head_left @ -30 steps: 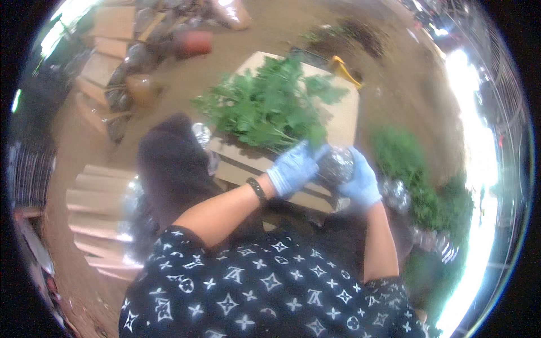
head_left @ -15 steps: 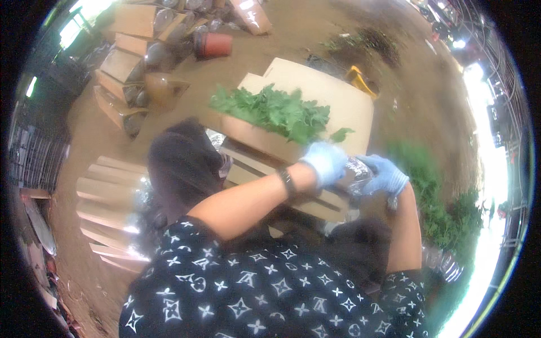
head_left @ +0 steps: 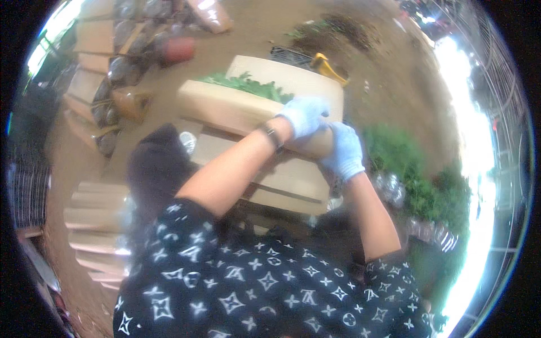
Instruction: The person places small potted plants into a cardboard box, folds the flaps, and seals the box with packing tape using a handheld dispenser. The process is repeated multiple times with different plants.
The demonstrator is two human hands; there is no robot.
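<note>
My left hand point(head_left: 307, 116), in a light blue glove, is closed on the near right part of a long tan cardboard wrap point(head_left: 217, 106). The wrap's side stands up in front of leafy greens point(head_left: 248, 84), hiding most of them. At the wrap's right end, my right hand point(head_left: 346, 151), gloved alike, is curled around the cardboard with its fingertips partly hidden. Beneath lie pale flat boards point(head_left: 287, 174) with dark gaps, close to my knees. A pale panel point(head_left: 282, 70) extends behind the greens.
Loose greens point(head_left: 439, 197) and clear plastic-wrapped bundles point(head_left: 428, 232) lie on my right. Stacked tan cardboard pieces point(head_left: 96, 231) stand on the left. Wrapped packages point(head_left: 90, 67) and a blurred red pot point(head_left: 179, 49) are far left. A yellow object point(head_left: 329, 69) lies beyond the panel.
Both hands have moved left and away from me. The cardboard's near side has risen over the greens. The clear plastic seen between my hands is no longer visible there.
</note>
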